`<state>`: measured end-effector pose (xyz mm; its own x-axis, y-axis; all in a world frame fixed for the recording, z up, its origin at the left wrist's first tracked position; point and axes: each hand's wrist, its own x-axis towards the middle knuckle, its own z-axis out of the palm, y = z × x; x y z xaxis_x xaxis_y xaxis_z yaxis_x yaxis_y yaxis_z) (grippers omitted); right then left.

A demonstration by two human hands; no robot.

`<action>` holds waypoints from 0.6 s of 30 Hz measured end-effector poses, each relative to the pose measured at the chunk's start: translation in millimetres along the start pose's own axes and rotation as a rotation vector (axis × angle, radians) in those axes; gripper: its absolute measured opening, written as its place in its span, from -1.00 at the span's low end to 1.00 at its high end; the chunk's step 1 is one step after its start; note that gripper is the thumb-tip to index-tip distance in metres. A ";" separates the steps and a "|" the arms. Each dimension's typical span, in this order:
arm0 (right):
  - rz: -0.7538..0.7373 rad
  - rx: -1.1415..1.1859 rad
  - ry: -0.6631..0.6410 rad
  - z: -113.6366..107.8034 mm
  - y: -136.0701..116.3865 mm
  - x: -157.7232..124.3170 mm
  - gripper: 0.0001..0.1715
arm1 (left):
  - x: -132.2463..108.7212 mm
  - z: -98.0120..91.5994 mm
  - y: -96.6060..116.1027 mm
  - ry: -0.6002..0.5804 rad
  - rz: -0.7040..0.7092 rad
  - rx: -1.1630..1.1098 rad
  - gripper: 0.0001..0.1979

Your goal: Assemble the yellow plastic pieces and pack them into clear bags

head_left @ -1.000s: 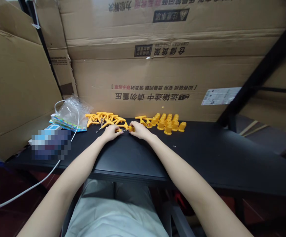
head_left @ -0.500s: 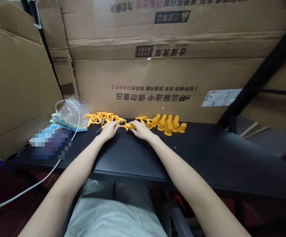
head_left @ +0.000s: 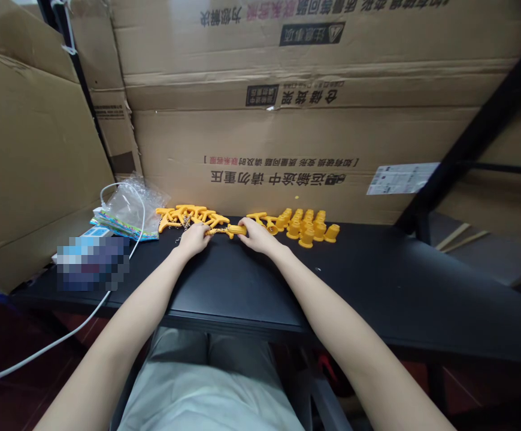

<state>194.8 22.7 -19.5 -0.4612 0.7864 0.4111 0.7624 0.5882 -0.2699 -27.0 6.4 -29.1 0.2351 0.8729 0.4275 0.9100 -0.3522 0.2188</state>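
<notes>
Holding yellow handle (head_left: 207, 232) in left hand (head_left: 194, 239), fingers closed tight on it, mostly hidden by them and showing only just past the tips. Gripping yellow cup (head_left: 236, 230) in right hand (head_left: 257, 237), lying sideways, pinched at its right end between closed fingertips, other end clear of them and pointing at left hand. Spanning the gap between both sets of fingers: metal coil (head_left: 218, 230), running from handle towards cup. Can't tell if inside the cup or just meeting it — too small. Also seeing a yellow bit (head_left: 230, 235) just below the cup, towards the front edge; can't tell if part of it. Working near the back edge of the black surface (head_left: 238, 287), well away from the front edge. Just behind left hand, along back edge, can see a pile of handles (head_left: 191, 209), coils tangled in. Behind right hand, also by back edge, two more handles (head_left: 260, 216) — then a cluster of cups (head_left: 306, 230) further right, mostly upright. At back left corner, see clear bag (head_left: 126, 200) with white cable (head_left: 76, 329) running off past front edge. Beyond back edge, cardboard (head_left: 264, 134) with printed text.
</notes>
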 end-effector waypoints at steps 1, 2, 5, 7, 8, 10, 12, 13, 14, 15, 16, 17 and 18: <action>-0.003 0.000 0.005 -0.3 1.4 0.2 -0.80 | 0.2 0.3 -0.9 -0.002 -0.012 0.011 -0.86; -0.008 0.001 0.011 -0.4 3.0 0.5 -0.80 | 0.3 0.6 -1.9 -0.003 -0.021 0.021 -0.87; -0.041 0.013 0.033 0.8 5.6 1.4 -0.79 | 0.8 2.3 -4.1 -0.004 -0.022 0.021 -0.87; -0.092 0.039 0.038 2.2 3.8 1.7 -0.78 | 1.6 4.4 -4.7 0.008 0.009 -0.019 -0.89; -0.125 0.054 0.036 2.7 1.9 1.7 -0.77 | 2.2 5.7 -4.8 0.025 0.043 -0.054 -0.90; -0.186 0.078 0.038 3.1 -2.9 1.5 -0.75 | 3.6 8.2 -5.0 0.094 0.128 -0.142 -0.86; -0.218 0.088 0.048 2.5 -7.2 1.1 -0.73 | 5.3 9.6 -5.5 0.195 0.174 -0.227 -0.75; -0.220 0.091 0.056 1.9 -8.5 1.0 -0.73 | 6.1 9.6 -5.9 0.246 0.168 -0.261 -0.71; -0.219 0.094 0.064 1.3 -9.2 0.9 -0.72 | 6.8 9.1 -6.3 0.289 0.147 -0.286 -0.68; -0.215 0.098 0.071 0.7 -9.3 0.9 -0.71 | 7.3 8.2 -6.5 0.319 0.123 -0.305 -0.66; -0.211 0.100 0.075 0.3 -9.0 0.9 -0.71 | 7.7 7.0 -6.7 0.331 0.104 -0.318 -0.65; -0.209 0.101 0.078 -0.1 -8.3 0.9 -0.70 | 7.8 5.5 -6.6 0.329 0.092 -0.325 -0.64; -0.210 0.102 0.078 -0.3 -7.6 0.9 -0.70 | 7.6 3.8 -6.3 0.316 0.084 -0.327 -0.64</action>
<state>188.7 18.8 -16.8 -0.5648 0.6304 0.5325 0.6023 0.7561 -0.2562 -29.7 16.5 -30.6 0.1417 0.7092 0.6906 0.7247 -0.5496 0.4157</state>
